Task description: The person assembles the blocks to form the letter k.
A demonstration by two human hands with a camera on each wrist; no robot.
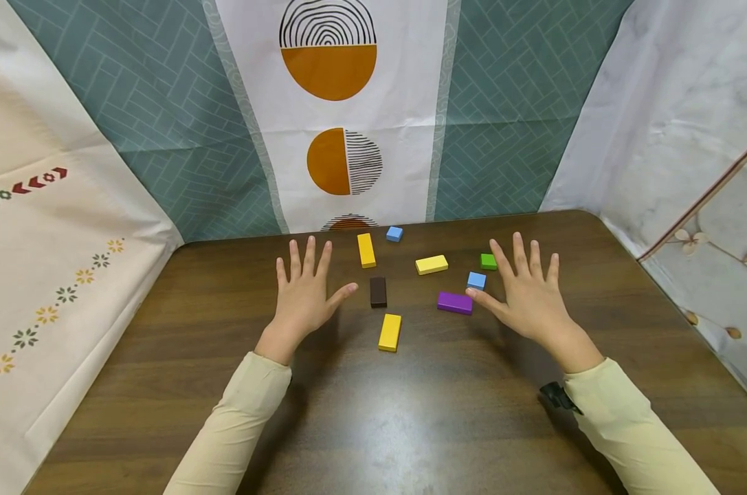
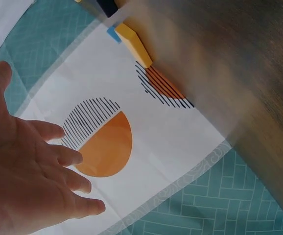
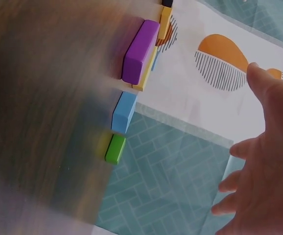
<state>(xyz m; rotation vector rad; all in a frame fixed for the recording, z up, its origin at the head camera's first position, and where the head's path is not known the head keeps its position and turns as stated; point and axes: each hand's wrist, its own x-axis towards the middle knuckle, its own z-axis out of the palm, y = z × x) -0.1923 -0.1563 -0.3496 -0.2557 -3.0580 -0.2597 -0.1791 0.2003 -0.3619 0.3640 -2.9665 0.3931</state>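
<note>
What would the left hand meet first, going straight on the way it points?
The left hand would probably meet the patterned cloth beyond the table first; exact depth is unclear.

Head cam: above near side of table (image 1: 385, 440), facing fwd & down; widest, farthest view, incl. L hand (image 1: 302, 302) & R hand (image 1: 530, 302). L wrist cam: low, close by L hand, rolled, facing printed backdrop (image 2: 166, 152), table at frame R. R wrist cam: likewise by R hand, rolled opp. way, table at frame L. All share backdrop's circles (image 1: 330, 161).
</note>
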